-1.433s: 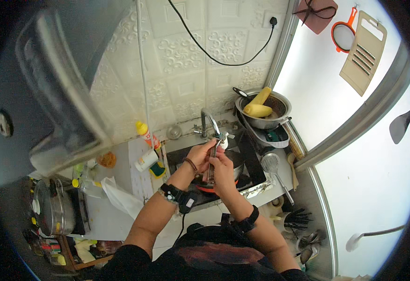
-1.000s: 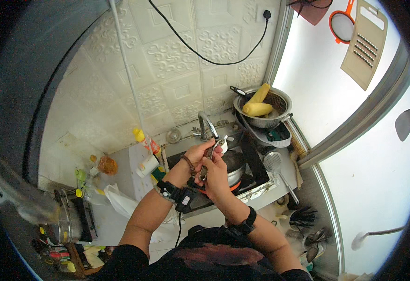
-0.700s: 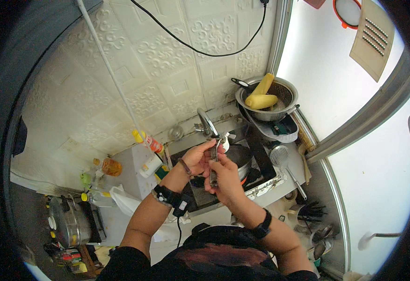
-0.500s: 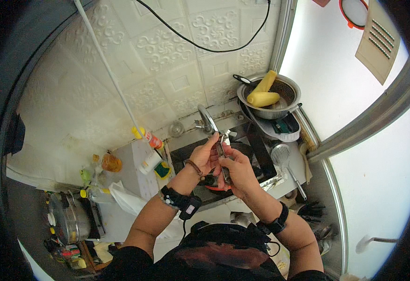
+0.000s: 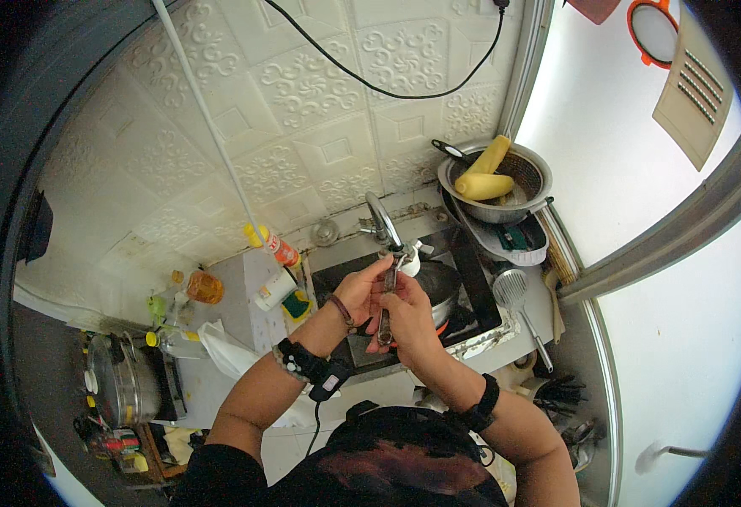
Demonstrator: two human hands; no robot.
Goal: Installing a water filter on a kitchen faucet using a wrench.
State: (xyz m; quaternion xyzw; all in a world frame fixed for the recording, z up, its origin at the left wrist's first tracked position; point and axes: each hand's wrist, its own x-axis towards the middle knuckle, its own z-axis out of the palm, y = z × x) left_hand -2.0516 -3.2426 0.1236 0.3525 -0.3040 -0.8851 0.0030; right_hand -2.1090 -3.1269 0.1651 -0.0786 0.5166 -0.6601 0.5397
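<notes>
Both hands meet at the tap [image 5: 379,215], just below its white spout fitting [image 5: 411,260]. Between them is a slim metal tool [image 5: 385,319] with a ring-like hole at its lower end, held nearly upright. My right hand [image 5: 411,319] grips it, with the thumb along its side. My left hand [image 5: 359,292] closes around its upper part, thumb near the top, and its fingers partly hide behind the tool. Beneath the hands, a dark round pan [image 5: 440,287] sits in the dark-rimmed sink [image 5: 480,296]; something red or orange peeks out below it.
At the back right, a metal colander [image 5: 522,203] holds two yellow peeled vegetables [image 5: 484,186]. A slotted turner [image 5: 512,291] lies right of the sink. On the left stand a red bottle [image 5: 283,250], a white bottle [image 5: 275,290], a sponge [image 5: 297,305] and a large steel pot [image 5: 127,384].
The view has shifted slightly. My hands have moved a little left relative to the sink, exposing more of the pan. The tool now leans the other way, its lower end swung left.
</notes>
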